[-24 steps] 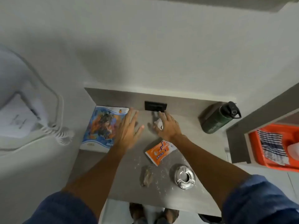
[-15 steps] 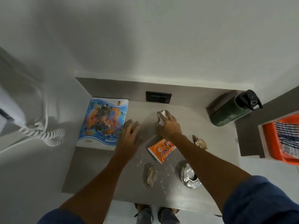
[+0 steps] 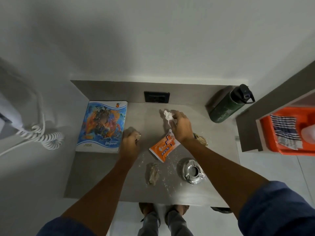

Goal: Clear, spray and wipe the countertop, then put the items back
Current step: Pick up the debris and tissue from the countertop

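Observation:
The grey countertop [image 3: 95,176] is strewn with white crumbs. My right hand [image 3: 181,126] is closed on a crumpled white tissue [image 3: 167,115] near the back wall. My left hand [image 3: 129,142] is curled around a small brown scrap [image 3: 138,136] beside a colourful notebook [image 3: 102,126]. An orange sachet [image 3: 164,145] lies between my hands. Another crumpled brown scrap [image 3: 153,173] lies in front of it, and a third brown scrap [image 3: 201,139] sits behind my right wrist. A metal ashtray [image 3: 192,171] stands at the front right.
A dark green bottle [image 3: 226,106] stands at the back right corner. A black wall socket [image 3: 156,97] is set in the backsplash. An orange tray [image 3: 267,133] with a striped cloth [image 3: 284,132] sits on the shelf to the right. A white coiled cord [image 3: 46,137] hangs left.
My left hand has gone from flat and open to closed on a brown scrap. My right hand has lifted slightly with the white tissue. The camera has tilted down.

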`<move>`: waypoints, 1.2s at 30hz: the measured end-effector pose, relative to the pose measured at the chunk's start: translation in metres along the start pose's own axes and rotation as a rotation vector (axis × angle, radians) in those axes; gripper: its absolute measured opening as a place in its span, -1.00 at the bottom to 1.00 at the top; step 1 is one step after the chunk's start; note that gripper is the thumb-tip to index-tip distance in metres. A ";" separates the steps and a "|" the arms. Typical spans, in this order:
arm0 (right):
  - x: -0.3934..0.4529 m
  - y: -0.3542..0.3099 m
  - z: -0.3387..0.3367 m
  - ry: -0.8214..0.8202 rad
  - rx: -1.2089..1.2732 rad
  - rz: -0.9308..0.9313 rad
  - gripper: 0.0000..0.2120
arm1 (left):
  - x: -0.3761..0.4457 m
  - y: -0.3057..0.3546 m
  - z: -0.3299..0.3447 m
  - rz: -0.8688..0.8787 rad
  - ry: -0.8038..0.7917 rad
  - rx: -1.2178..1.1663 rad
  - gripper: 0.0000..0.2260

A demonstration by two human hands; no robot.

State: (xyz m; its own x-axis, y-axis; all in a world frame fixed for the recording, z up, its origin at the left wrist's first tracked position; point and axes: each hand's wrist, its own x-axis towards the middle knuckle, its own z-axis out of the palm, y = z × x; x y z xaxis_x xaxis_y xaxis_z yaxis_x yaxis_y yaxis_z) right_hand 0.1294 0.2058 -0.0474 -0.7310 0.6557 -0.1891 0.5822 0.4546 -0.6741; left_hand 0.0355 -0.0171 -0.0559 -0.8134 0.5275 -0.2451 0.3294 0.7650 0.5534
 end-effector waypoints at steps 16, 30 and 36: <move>-0.074 0.045 -0.055 -0.008 -0.280 0.193 -0.62 | -0.085 0.025 0.032 -0.040 -0.378 -0.043 -0.90; -0.092 0.084 -0.045 -0.023 -0.145 0.355 -0.79 | -0.102 0.027 0.061 -0.027 -0.329 0.202 -0.86; -0.108 0.103 -0.068 0.102 0.111 0.288 -0.67 | -0.098 0.073 0.070 0.139 -0.360 -0.220 -0.86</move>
State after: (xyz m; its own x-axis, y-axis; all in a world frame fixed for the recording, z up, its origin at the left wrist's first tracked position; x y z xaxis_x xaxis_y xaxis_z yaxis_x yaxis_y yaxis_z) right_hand 0.2927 0.2234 -0.0479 -0.4993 0.8073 -0.3146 0.7133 0.1769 -0.6782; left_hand 0.1731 0.0131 -0.0475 -0.5367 0.7449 -0.3964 0.2824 0.6013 0.7475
